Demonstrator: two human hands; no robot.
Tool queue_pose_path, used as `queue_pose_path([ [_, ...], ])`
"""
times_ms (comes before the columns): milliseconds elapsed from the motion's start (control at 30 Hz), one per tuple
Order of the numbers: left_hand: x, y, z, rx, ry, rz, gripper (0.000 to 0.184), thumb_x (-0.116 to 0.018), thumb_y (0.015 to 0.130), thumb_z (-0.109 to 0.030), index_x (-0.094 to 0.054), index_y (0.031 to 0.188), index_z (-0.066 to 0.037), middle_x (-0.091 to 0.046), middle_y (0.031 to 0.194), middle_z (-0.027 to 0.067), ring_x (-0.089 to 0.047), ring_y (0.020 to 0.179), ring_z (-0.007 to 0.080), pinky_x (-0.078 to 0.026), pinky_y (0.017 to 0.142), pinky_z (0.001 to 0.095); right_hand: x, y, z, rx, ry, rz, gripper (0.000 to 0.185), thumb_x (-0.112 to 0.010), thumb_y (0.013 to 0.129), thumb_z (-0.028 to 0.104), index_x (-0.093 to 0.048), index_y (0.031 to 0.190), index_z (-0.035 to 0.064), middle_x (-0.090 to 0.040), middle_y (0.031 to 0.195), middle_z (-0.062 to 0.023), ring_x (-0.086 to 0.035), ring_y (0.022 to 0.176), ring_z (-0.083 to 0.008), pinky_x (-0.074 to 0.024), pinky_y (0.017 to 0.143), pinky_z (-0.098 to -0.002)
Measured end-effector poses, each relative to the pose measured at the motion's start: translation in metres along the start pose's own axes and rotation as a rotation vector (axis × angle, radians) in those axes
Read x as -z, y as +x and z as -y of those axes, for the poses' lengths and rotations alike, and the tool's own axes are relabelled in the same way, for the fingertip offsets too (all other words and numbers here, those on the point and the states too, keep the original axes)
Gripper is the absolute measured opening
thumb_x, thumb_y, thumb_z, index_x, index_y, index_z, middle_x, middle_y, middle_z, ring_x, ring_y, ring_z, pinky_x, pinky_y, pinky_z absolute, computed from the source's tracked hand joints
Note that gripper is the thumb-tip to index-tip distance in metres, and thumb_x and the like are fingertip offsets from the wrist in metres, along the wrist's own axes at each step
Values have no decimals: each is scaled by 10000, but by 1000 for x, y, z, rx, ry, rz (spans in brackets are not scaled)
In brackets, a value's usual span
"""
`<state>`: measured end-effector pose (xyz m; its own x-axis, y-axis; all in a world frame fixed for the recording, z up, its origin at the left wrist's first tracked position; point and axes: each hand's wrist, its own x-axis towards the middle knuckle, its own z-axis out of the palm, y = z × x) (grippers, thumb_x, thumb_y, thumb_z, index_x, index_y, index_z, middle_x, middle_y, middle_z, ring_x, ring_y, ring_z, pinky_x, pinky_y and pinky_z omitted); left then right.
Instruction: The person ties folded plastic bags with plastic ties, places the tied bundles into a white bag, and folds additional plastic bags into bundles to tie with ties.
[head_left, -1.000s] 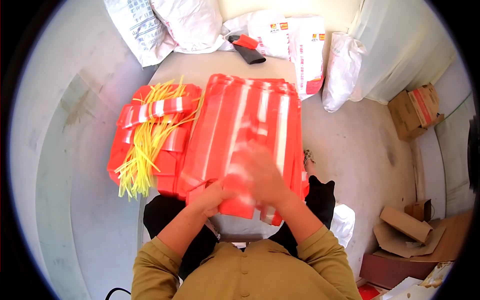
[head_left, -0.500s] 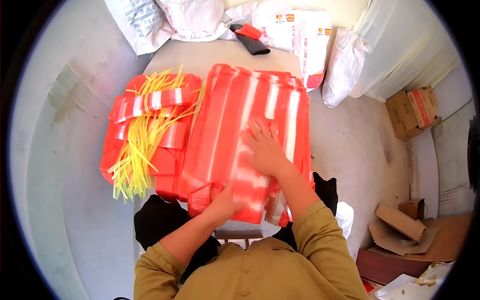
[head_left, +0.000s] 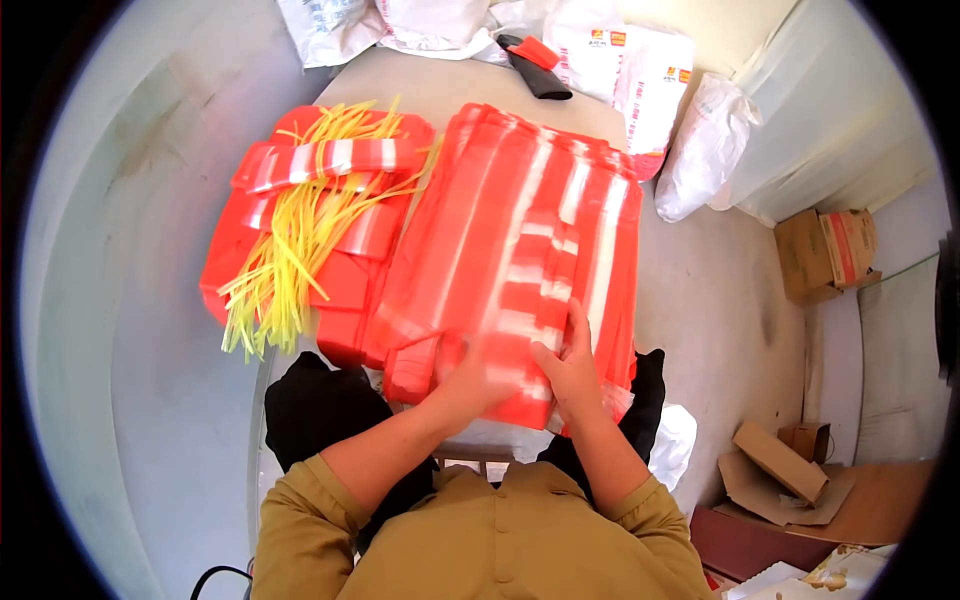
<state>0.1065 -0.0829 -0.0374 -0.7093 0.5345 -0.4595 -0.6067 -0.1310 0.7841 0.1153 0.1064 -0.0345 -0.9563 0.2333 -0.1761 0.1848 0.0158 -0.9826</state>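
Observation:
A thick stack of red-and-white striped plastic bags (head_left: 470, 220) lies before me. On its near part, a folded bag (head_left: 535, 300) runs lengthwise and overhangs the front edge. My left hand (head_left: 468, 385) rests at the left side of this fold, its fingers smeared by motion. At the fold's right edge is my right hand (head_left: 572, 375), thumb and fingers apart, the thumb touching the plastic. To the left, a bundle of yellow plastic ties (head_left: 300, 240) lies across folded red bags (head_left: 235, 270).
White printed sacks (head_left: 655, 90) stand along the back of the table (head_left: 400, 80), beside a black-and-red roll-like object (head_left: 540, 78). Cardboard boxes (head_left: 825, 255) sit on the right, with flattened cardboard (head_left: 785, 480) lower down. My knees are under the table's front edge.
My right hand has drawn back from lying flat on the stack to the fold's near right edge. The fold now shows as a narrower strip. The view has shifted slightly.

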Motion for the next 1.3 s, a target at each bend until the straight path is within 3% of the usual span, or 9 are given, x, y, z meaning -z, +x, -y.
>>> queue_pose_path([
  [200, -8, -10, 13, -44, 382, -60, 1154, -808, 819, -144, -29, 1660, -11, -246, 1665, 255, -401, 1462, 301, -416, 1136, 371, -4, -3, -2, 100, -129, 31, 967, -744, 833, -32, -223, 1644, 43, -372, 1598, -160, -421, 1437, -257, -428, 1152, -381],
  [300, 2, 2, 43, -550, 699, -165, 1155, -813, 824, -265, -37, 1656, -64, -488, 1488, 301, -596, 1266, 417, -496, 1040, 455, -10, -9, 8, -2, 35, 32, 962, -727, 826, -62, -230, 1642, 51, -382, 1588, -158, -451, 1413, -258, -470, 1112, -373],
  [433, 14, -32, -25, -362, 662, -284, 814, -788, 878, -312, -410, 1536, -16, -643, 1264, 244, -618, 1181, 385, -483, 1031, 453, -2, -6, 5, 18, 100, 28, 918, -698, 835, -57, -260, 1635, 40, -367, 1607, -177, -475, 1381, -254, -497, 1052, -336],
  [533, 57, -23, -36, -728, 1116, -884, 652, -754, 920, -309, -530, 1465, -30, -613, 1244, 153, -587, 1069, 264, -500, 975, 380, 8, -3, 5, -41, 157, 44, 908, -672, 845, -76, -248, 1640, 39, -318, 1646, -166, -414, 1447, -278, -442, 1130, -370],
  [633, 109, -4, -39, -642, 641, -1188, 636, -728, 946, -274, -515, 1494, -29, -641, 1171, 98, -580, 951, 190, -505, 896, 321, 13, 4, -10, 7, 175, 55, 851, -622, 903, -80, -241, 1644, 92, -437, 1556, -170, -527, 1364, -276, -506, 1083, -398],
  [767, 173, 10, -24, -305, 23, -943, 593, -737, 938, -307, -591, 1426, -4, -524, 1435, 188, -499, 1336, 305, -465, 1060, 408, 13, 6, -11, -25, 251, 72, 853, -631, 901, -74, -237, 1643, 75, -400, 1589, -165, -491, 1393, -279, -476, 1110, -398],
  [900, 157, 1, -39, -346, -150, -887, 562, -690, 976, -244, -564, 1468, -5, -577, 1445, 182, -582, 1227, 254, -481, 1017, 364, 12, 0, 3, -68, 301, 59, 853, -622, 886, -78, -229, 1639, 7, -318, 1653, -172, -420, 1450, -289, -419, 1149, -376],
  [1000, 146, 2, -36, -346, -84, -862, 469, -616, 1042, -227, -572, 1460, -18, -652, 1268, 67, -566, 940, 128, -474, 822, 279, 17, -1, 9, -119, 320, 72, 795, -617, 915, -22, -254, 1622, -17, -390, 1602, -173, -481, 1392, -290, -456, 1115, -377],
  [1300, 19, -14, -22, -595, 699, -87, 281, -524, 1053, -174, -710, 1198, -21, -697, 1256, 194, -637, 1201, 350, -493, 1029, 443, 2, -22, 54, -530, 663, 184, 527, -589, 990, 366, -565, 1422, 65, -721, 1164, -141, -742, 829, -276, -627, 602, -410],
])
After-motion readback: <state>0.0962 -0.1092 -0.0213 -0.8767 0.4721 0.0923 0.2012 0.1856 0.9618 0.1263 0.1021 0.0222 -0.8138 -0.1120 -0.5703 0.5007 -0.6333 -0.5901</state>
